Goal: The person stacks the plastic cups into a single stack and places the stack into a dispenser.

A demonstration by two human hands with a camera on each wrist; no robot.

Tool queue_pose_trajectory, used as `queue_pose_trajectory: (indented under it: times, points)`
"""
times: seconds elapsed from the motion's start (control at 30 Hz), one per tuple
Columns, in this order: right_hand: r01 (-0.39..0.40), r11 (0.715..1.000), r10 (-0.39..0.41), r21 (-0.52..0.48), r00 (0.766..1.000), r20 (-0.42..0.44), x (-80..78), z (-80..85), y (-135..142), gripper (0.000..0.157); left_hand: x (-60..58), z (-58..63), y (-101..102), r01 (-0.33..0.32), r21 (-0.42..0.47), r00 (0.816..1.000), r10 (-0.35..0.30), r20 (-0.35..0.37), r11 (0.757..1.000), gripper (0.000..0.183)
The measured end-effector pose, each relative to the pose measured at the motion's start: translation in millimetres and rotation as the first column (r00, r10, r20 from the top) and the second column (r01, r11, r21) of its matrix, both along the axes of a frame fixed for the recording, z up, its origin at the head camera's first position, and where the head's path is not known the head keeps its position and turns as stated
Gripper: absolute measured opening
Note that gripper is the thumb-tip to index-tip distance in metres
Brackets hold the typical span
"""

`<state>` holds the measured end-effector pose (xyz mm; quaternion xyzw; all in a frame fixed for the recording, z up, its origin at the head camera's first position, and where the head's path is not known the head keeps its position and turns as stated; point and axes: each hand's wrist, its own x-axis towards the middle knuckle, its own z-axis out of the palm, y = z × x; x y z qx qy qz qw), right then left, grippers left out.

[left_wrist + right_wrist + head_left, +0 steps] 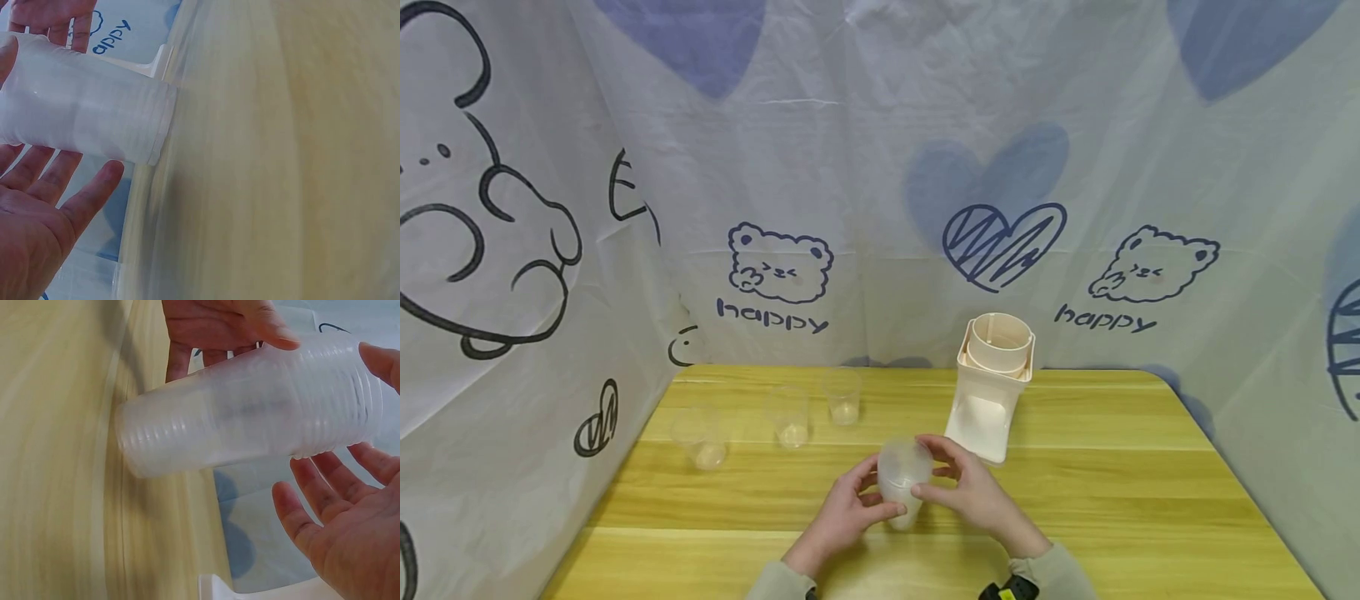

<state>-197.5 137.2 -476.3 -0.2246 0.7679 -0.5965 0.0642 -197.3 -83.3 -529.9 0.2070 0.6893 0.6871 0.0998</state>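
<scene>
Upright in front of me is a stack of clear plastic cups (905, 467), nested in one another, with ridged rims showing in the right wrist view. My left hand (850, 510) holds the stack from the left, its thumb across the near side. From the right, my right hand (970, 493) grips the upper part between thumb and fingers. In the right wrist view, the little finger (290, 503) stands off the cups. Whether the stack's bottom touches the table cannot be told. Just beyond my right hand stands a cream cup dispenser (988, 400) with a round tube on top.
Three single clear cups stand on the table's left half: a left cup (707, 452), a middle cup (792, 429) and a right cup (844, 407). The wooden table (1120, 500) ends at the back against a printed white curtain (880, 167).
</scene>
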Motion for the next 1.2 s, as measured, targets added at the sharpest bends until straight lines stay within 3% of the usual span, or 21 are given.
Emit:
queue_pose_trajectory:
  times: [0.57, 0.87, 1.07, 1.2]
  points:
    - [-0.034, 0.998, 0.033, -0.049, 0.999, -0.024, -1.1, -11.0, -1, 0.07, 0.9, 1.3, -2, -0.033, -0.117, 0.995, 0.021, -0.1, 0.993, 0.066]
    - [-0.02, 0.998, 0.02, -0.059, 1.0, 0.002, -4.2, -14.1, -5, 0.076, 3.0, 1.5, -8, 0.001, -0.104, 0.999, -0.005, -0.039, 0.995, 0.086]
    - [-0.022, 0.998, 0.024, -0.066, 0.999, 0.027, -6.0, -18.3, -7, 0.074, 5.5, 2.8, -15, -0.062, -0.159, 0.996, 0.051, -0.073, 0.985, 0.091]
    - [-0.015, 0.996, 0.02, -0.088, 0.998, 0.06, -6.0, -18.9, -7, 0.072, 7.7, 14.1, -23, -0.13, -0.149, 0.989, 0.116, -0.096, 0.98, 0.093]
